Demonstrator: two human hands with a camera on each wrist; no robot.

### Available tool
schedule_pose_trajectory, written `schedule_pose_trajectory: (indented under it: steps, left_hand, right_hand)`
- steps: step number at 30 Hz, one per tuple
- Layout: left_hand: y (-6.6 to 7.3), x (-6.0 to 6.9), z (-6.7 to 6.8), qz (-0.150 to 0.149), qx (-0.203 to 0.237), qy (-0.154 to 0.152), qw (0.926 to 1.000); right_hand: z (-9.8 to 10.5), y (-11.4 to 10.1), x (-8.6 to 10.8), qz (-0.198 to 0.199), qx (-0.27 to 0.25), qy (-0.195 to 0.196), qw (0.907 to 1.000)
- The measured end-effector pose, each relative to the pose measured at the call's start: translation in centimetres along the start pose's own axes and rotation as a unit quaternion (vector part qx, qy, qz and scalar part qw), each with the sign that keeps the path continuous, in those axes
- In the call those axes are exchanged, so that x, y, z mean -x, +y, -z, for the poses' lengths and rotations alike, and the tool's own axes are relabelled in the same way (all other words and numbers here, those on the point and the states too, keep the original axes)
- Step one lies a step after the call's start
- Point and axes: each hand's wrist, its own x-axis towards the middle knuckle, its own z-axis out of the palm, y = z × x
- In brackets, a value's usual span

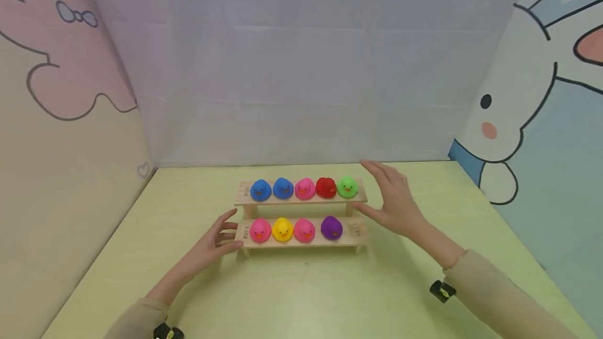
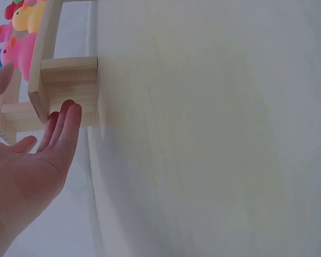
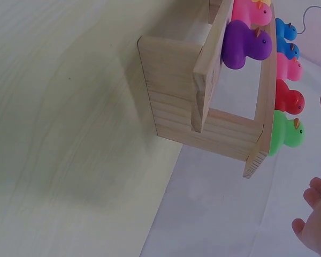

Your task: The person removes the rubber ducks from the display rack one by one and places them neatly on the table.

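A two-tier wooden stand (image 1: 301, 245) bears small toy ducks in two rows. On the upper shelf sit two blue ducks, a pink one, a red duck (image 1: 326, 188) and a green duck (image 1: 347, 187). Below are two pink ducks with a yellow duck (image 1: 282, 229) between them, then a purple duck (image 1: 332, 228) after a small gap. My left hand (image 1: 218, 241) is at the stand's left end, fingers loosely spread around the lower shelf's end; contact is uncertain. Beside the right end, my right hand (image 1: 394, 200) is spread, thumb and fingers apart, holding nothing.
The stand rests on a pale yellow-green wooden table (image 1: 301, 297). A whitish sheet (image 1: 301, 67) hangs behind it. Side panels with cartoon animals border the table, a rabbit panel (image 1: 556, 171) on the right.
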Motion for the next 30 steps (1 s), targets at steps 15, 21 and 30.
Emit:
schedule_pose_trajectory:
  steps: [15,21,30]
  left_hand:
    - [-0.3,-0.2,-0.5,0.048,0.087,-0.023,0.9948]
    - [-0.9,-0.3,-0.5,0.055,0.119,-0.039,0.9906]
    - [-1.8,-0.4,-0.6,0.051,0.172,-0.049,0.9826]
  right_hand:
    - [-2.1,0.1,-0.4,-0.048,-0.084,0.007,0.9953]
    - [-2.2,0.1,-0.3,-0.083,-0.104,-0.002,0.9912]
    - [-2.8,0.2,-0.6,-0.109,-0.125,-0.014,0.9860]
